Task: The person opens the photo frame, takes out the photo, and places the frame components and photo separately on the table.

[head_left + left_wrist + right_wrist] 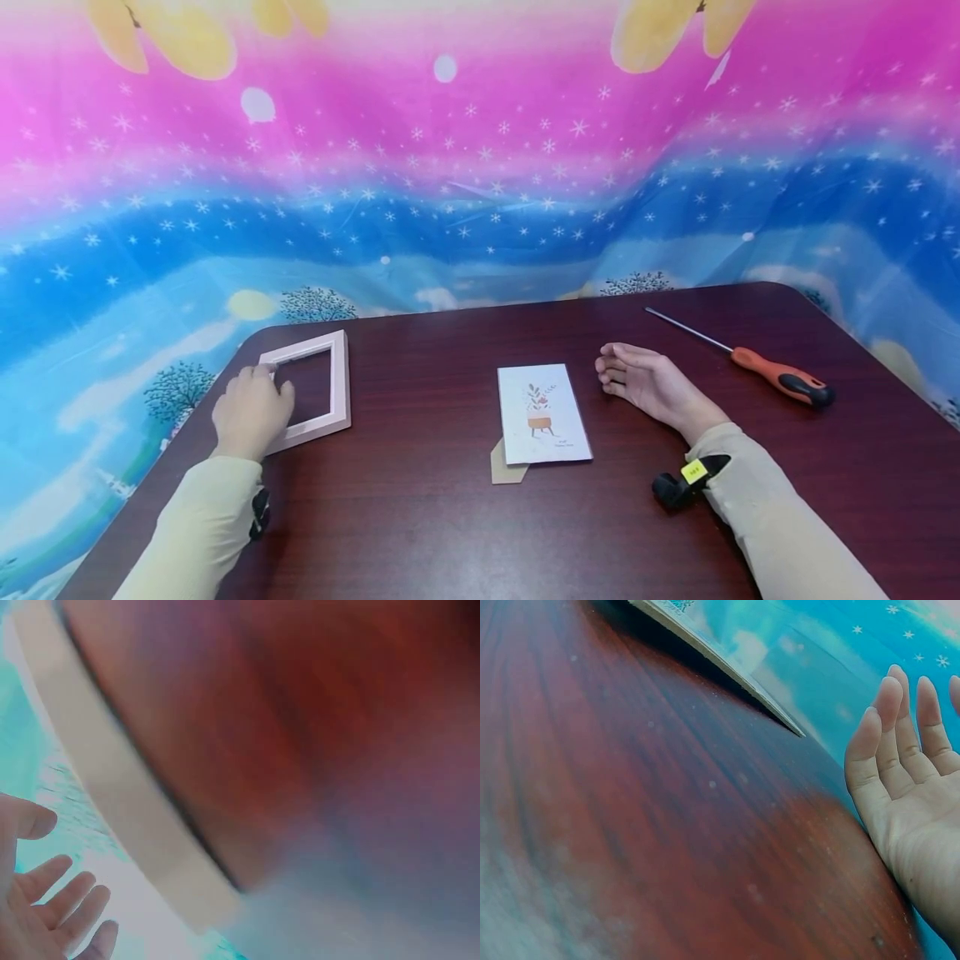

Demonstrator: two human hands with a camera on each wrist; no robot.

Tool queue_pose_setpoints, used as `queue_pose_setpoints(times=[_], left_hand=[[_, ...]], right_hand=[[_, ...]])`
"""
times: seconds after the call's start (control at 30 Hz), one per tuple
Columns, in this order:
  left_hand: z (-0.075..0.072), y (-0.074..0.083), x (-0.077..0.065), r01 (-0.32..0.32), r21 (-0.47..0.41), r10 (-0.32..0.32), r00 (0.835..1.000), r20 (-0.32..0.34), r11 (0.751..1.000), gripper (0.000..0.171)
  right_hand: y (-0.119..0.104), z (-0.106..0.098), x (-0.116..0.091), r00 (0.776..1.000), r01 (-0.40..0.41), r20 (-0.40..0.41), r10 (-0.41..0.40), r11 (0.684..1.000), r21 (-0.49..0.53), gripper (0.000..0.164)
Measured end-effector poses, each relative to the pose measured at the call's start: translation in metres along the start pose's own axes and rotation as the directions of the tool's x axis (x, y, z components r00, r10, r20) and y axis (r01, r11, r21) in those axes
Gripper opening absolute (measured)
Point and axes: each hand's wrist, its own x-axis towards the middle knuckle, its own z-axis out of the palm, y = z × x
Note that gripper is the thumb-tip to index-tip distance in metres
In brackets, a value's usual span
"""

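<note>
A pale pink picture frame [340, 379] lies on the left of the table, its opening showing bare tabletop. My left hand [251, 408] is over its left side; in the left wrist view the fingers [75, 907] are spread and apart from the pale frame edge [127, 780]. In the middle lies a white card [525, 450] printed with a potted plant. Under it a tan board [507, 468] sticks out at the lower left. My right hand [645, 379] is just right of the card, palm turned inward, fingers relaxed and holding nothing.
A screwdriver [768, 372] with an orange and black handle lies beyond my right hand, its shaft pointing to the back. The dark wooden table [420, 517] ends at a colourful printed cloth [480, 183] hanging behind it.
</note>
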Motion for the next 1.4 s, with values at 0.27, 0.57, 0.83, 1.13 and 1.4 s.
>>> queue_pose_setpoints(times=[0.27,0.57,0.83,1.13,1.4], left_hand=[[-0.016,0.056,-0.004,-0.178,-0.083,0.178,0.984,-0.007,0.981,0.038],[-0.008,0.129,-0.029,-0.400,-0.104,0.401,0.916,-0.007,0.911,0.026],[-0.008,0.188,-0.058,-0.559,-0.093,0.563,0.826,0.023,0.824,0.021],[-0.003,0.226,-0.083,-0.698,-0.050,0.700,0.712,0.050,0.714,0.023],[0.007,0.242,-0.098,-0.783,-0.006,0.774,0.614,0.154,0.622,0.033]], right_hand=[[-0.001,0.000,-0.001,1.000,-0.003,-0.001,0.003,1.000,-0.005,0.032],[0.000,0.000,0.000,0.996,0.046,0.071,-0.046,0.999,0.009,0.031],[0.002,0.002,0.000,0.996,0.084,0.034,-0.081,0.990,-0.114,0.030],[0.003,0.005,-0.001,0.993,0.106,-0.019,-0.117,0.948,-0.300,0.024],[0.003,0.006,-0.001,0.991,0.090,-0.067,-0.118,0.941,-0.325,0.022]])
